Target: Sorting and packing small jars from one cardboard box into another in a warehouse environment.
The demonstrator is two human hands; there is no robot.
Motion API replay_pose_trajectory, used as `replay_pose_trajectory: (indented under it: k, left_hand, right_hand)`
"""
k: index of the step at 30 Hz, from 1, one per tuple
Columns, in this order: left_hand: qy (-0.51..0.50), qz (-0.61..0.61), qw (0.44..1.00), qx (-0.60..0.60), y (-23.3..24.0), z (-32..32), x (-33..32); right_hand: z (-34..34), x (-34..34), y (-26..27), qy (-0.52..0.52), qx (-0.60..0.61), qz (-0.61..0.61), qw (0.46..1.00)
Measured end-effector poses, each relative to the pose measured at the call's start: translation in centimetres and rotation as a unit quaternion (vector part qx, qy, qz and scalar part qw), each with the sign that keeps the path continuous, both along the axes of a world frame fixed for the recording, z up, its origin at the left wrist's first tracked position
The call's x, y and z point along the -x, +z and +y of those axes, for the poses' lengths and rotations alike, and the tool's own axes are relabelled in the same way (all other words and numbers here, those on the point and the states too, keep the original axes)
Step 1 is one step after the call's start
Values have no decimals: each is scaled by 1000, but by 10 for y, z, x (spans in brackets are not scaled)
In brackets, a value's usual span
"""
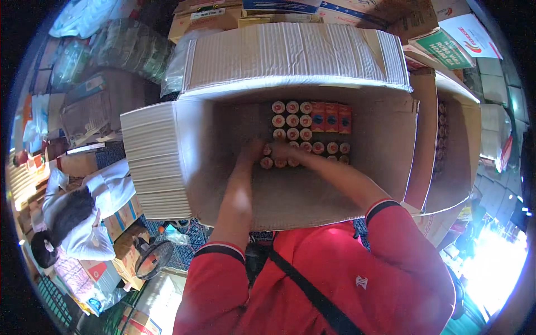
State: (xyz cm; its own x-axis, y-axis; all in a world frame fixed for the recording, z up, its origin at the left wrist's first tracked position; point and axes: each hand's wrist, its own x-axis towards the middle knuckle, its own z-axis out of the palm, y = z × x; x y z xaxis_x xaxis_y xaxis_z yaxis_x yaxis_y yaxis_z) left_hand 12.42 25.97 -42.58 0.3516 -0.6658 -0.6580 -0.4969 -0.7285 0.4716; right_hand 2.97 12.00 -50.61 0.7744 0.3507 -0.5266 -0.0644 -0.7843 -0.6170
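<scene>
A large open cardboard carton [234,201] lies before me, and both my arms reach down into it. On its floor stand rows of round-topped containers [292,120] with pale rims and red centres. Three small red boxes [331,118] with dark blue patches sit beside these rows. Deep in the carton, my left hand [253,149] is at the left end of a row, close against one round-topped container [267,148]. My right hand [283,151] is on the other side of that same container, over the row. Shadow and blur hide the fingers of both hands.
A second open carton [456,167] with similar round tops stands at the right. Left, a person in white [79,222] bends near boxes and a fan [154,257]. Stacked cartons [209,21] and plastic-wrapped bundles [130,48] lie beyond the raised cardboard flap [293,54].
</scene>
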Motion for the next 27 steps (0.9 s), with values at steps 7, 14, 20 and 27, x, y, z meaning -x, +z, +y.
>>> replay_pose_trajectory:
  k: [7,14,20,27]
  left_hand:
    - [97,12,995,33,-34,83,18]
    - [81,211,972,-66,28,-30,21]
    - [-11,-79,995,-59,26,-17,-14]
    - [135,-75,988,-11,113,-9,-32]
  right_hand:
    - [61,-29,147,15,-41,216,975]
    - [-23,15,43,-55,-13,115,992]
    - [-36,4,65,-56,7,83,995]
    - [-78,-17,184,-79,5,94,992]
